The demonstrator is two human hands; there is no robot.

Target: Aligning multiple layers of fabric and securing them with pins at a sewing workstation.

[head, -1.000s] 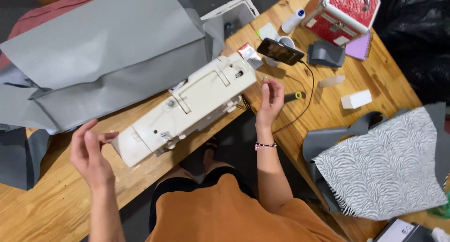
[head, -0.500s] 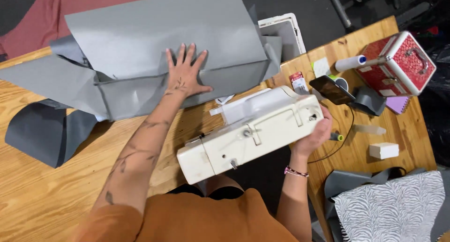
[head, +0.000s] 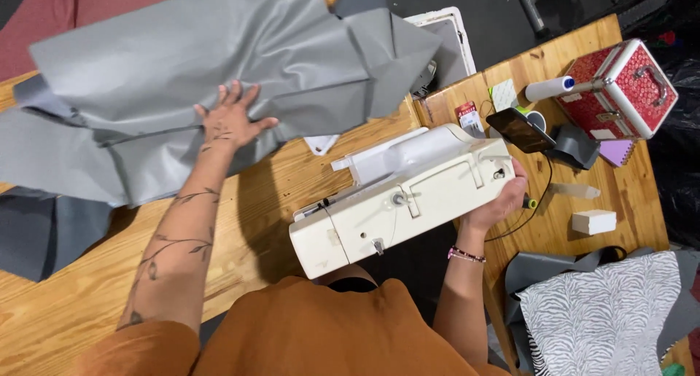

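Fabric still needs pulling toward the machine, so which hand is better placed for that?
Left hand: probably, it lies flat on the grey fabric. The right hand grips the sewing machine's end.

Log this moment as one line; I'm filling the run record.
left hand: flat on grey fabric | right hand: gripping sewing machine end | wooden table

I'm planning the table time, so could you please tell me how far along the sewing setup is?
Done: the sewing machine sits on the table. In hand: left hand flat on the grey fabric, right hand at the machine's end. Left: no fabric lies under the needle.
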